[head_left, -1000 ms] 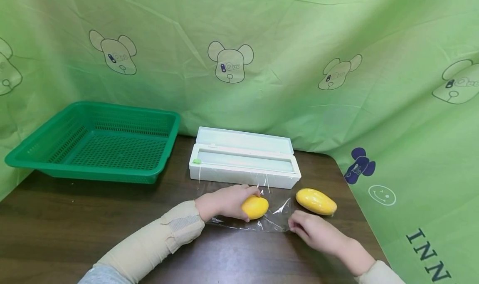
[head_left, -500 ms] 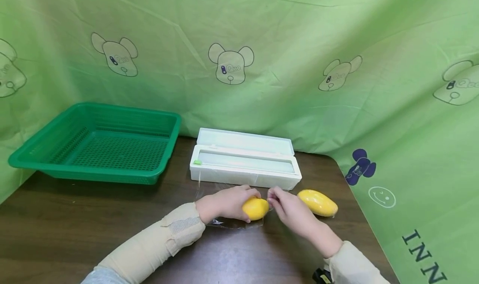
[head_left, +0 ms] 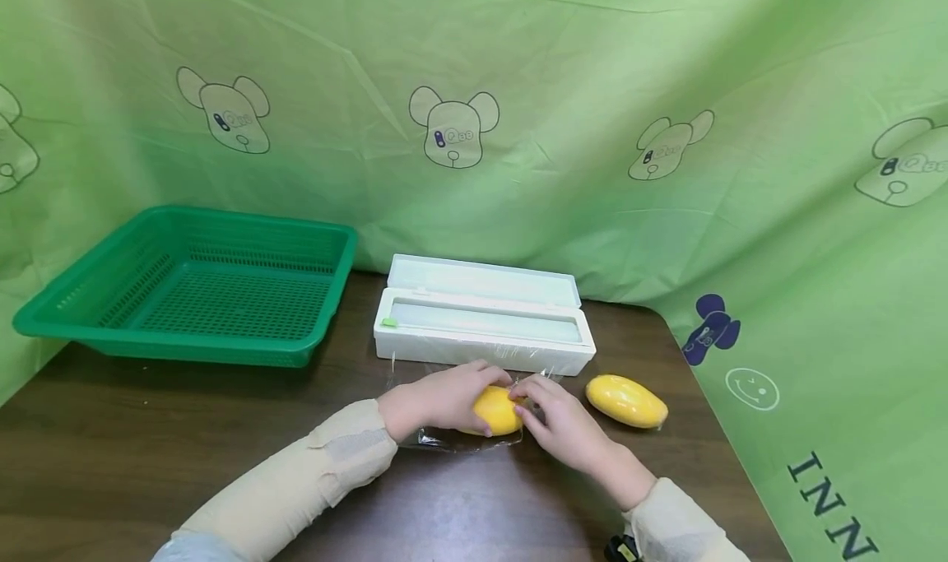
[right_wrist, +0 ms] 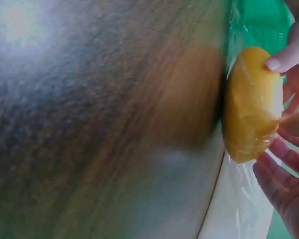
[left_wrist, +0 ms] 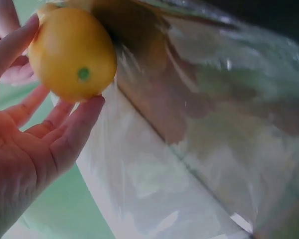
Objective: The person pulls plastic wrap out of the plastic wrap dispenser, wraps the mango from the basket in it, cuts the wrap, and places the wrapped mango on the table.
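A yellow oval fruit (head_left: 494,410) lies on clear cling film (head_left: 453,443) in front of the white film dispenser (head_left: 481,350). My left hand (head_left: 448,397) grips it from the left, fingers over the far side and thumb at the near side. A green spot marks the end of the fruit (left_wrist: 72,52) in the left wrist view. At its right end my right hand (head_left: 564,429) has thumb and fingertips bent onto the film there. Wrinkled film covers that end of the fruit (right_wrist: 251,107) in the right wrist view.
Another yellow fruit (head_left: 627,401), shiny as if wrapped, lies to the right of my right hand. A green plastic basket (head_left: 311,332) stands at the back left. The dispenser's lid (head_left: 485,278) is raised, and a green curtain (head_left: 563,216) hangs behind the table.
My right hand has moved left from the film's right corner to the fruit, folding the film over its end. The left hand keeps its grip and the fruit has shifted slightly left.
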`<state>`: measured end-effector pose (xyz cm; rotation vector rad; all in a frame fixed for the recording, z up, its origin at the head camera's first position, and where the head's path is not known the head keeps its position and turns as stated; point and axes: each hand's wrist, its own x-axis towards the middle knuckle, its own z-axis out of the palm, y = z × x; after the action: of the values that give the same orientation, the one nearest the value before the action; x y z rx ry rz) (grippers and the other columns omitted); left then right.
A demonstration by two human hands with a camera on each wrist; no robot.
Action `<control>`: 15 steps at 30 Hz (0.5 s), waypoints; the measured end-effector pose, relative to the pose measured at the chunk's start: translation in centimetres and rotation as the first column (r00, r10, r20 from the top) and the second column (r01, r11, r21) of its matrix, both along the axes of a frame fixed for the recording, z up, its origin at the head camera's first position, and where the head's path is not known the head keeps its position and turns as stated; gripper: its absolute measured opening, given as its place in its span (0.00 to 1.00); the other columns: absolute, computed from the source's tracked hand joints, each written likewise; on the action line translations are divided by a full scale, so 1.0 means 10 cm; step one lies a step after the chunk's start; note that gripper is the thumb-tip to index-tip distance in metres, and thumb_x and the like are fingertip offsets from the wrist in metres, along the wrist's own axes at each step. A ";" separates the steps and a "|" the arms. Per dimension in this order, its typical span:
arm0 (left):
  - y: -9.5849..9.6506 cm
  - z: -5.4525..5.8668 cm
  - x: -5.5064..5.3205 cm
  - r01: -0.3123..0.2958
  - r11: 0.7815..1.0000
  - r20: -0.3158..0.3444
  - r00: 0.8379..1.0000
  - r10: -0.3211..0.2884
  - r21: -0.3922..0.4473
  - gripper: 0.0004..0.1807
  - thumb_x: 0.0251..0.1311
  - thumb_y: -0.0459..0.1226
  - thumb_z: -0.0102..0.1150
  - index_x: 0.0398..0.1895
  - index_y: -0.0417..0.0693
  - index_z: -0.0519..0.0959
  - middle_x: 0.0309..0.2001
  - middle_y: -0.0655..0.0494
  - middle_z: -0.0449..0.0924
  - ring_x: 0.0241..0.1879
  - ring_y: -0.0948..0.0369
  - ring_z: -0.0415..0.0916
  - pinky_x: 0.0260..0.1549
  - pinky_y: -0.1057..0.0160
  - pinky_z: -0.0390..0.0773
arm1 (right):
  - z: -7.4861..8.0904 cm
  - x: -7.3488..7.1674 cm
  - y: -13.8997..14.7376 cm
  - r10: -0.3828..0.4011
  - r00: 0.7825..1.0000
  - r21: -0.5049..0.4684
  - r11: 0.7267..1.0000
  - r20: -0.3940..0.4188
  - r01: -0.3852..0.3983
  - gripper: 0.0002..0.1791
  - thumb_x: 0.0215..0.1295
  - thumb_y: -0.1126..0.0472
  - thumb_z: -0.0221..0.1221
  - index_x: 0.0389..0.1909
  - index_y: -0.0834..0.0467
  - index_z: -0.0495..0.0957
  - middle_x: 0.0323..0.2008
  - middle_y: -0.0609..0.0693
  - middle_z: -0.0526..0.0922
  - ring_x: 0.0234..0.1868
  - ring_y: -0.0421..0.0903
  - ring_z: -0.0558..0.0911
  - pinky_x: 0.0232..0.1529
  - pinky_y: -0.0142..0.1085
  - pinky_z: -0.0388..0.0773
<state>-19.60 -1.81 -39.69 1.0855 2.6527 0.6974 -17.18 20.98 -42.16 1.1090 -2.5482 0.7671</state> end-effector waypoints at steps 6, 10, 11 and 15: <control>-0.49 0.19 0.08 -0.021 0.999 -0.062 0.998 0.024 0.038 0.17 0.52 0.40 0.79 0.42 0.50 0.82 0.43 0.56 0.77 0.42 0.59 0.75 0.45 0.59 0.78 | -0.02 -0.06 -0.03 0.024 0.999 -0.002 1.000 -0.025 -0.024 0.11 0.64 0.73 0.66 0.44 0.58 0.81 0.47 0.47 0.82 0.45 0.44 0.82 0.45 0.39 0.82; -0.83 0.21 0.20 -0.033 0.999 -0.037 0.999 0.032 -0.024 0.15 0.51 0.39 0.80 0.27 0.55 0.77 0.31 0.61 0.70 0.32 0.63 0.69 0.32 0.63 0.73 | -0.03 -0.06 -0.01 0.011 1.000 -0.001 1.000 -0.021 -0.011 0.11 0.64 0.72 0.66 0.44 0.57 0.81 0.46 0.46 0.82 0.43 0.43 0.82 0.44 0.39 0.82; -0.89 0.19 0.23 -0.036 0.998 -0.024 0.999 0.035 -0.047 0.16 0.50 0.40 0.80 0.26 0.56 0.77 0.29 0.63 0.69 0.31 0.63 0.68 0.30 0.64 0.72 | -0.03 -0.06 -0.01 0.008 1.000 -0.002 1.000 -0.016 -0.008 0.11 0.63 0.73 0.67 0.43 0.58 0.81 0.46 0.47 0.82 0.43 0.43 0.82 0.44 0.39 0.83; -1.01 0.06 0.31 -0.042 0.992 0.016 0.999 0.045 -0.122 0.16 0.48 0.40 0.81 0.26 0.56 0.78 0.27 0.63 0.68 0.29 0.65 0.66 0.27 0.65 0.70 | -0.04 -0.05 -0.01 0.006 1.000 -0.005 1.000 -0.004 -0.006 0.10 0.64 0.73 0.66 0.43 0.58 0.81 0.47 0.48 0.81 0.43 0.44 0.83 0.44 0.37 0.83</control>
<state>-16.47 -11.86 -39.13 0.9873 2.6714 0.5429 -17.66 20.83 -42.58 1.1160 -2.5398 0.7717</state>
